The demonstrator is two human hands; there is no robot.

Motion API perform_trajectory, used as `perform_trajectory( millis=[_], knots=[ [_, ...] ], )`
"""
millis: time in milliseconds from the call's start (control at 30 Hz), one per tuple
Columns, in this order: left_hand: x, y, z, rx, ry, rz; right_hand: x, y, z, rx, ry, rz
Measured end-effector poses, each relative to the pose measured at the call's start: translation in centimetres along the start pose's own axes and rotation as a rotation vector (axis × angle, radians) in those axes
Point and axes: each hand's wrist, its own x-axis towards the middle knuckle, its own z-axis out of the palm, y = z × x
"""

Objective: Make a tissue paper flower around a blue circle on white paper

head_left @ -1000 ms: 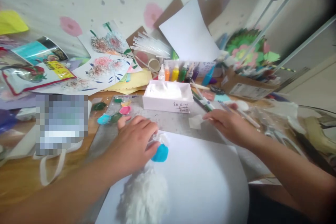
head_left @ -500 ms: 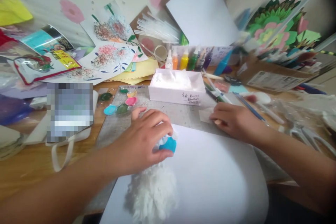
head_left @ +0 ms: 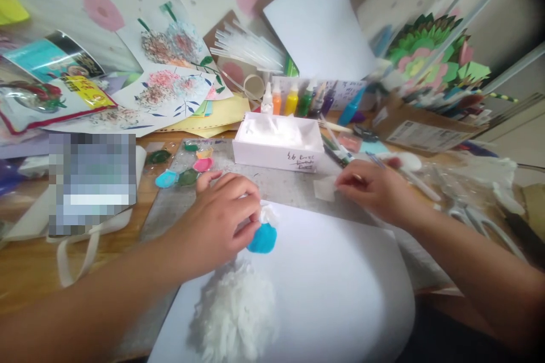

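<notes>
Between the fingers of my left hand (head_left: 227,212) is a white wad whose flat end is coloured bright blue (head_left: 263,239). This blue end faces me over the big white paper sheet (head_left: 323,289). A fluffy white clump (head_left: 238,312) lies on the sheet below that hand. My right hand (head_left: 374,187) is at the far right of the sheet, its fingers pinched at the edge of a small thin white square (head_left: 325,188) on the grey mat.
Behind the hands stands a white box (head_left: 276,150), with paint bottles (head_left: 293,101) beyond it. Paint blobs (head_left: 187,176) dot the mat at left. A phone-like device (head_left: 96,181) is further left. Scissors (head_left: 472,221), brushes and a cardboard box (head_left: 421,130) sit at right.
My left hand has turned slightly, so more of the wad's blue end shows. The whole view has shifted a little, and my right hand stays by the small white square.
</notes>
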Motion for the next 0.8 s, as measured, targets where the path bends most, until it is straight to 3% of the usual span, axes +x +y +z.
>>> perform_trajectory(
  millis=[367, 500, 600, 733, 800],
  knots=[
    [-0.2, -0.2, 0.0, -0.024, -0.059, -0.057, 1.8, -1.0, 1.0, -0.169, -0.14, 0.193],
    [-0.2, -0.5, 0.0, -0.062, -0.093, -0.082, 1.7, -1.8, 0.1, -0.132, -0.112, 0.212],
    [-0.1, -0.7, -0.1, -0.105, -0.113, -0.086, 1.2, -3.3, -1.1, 0.031, -0.113, 0.22],
    [-0.1, -0.8, -0.3, -0.145, -0.147, -0.08, 0.8, -6.8, -1.5, 0.539, -0.401, 0.164],
    [-0.1, -0.8, -0.3, -0.138, -0.16, -0.082, 0.9, -8.7, -0.7, 0.684, -0.518, 0.147]
  ],
)
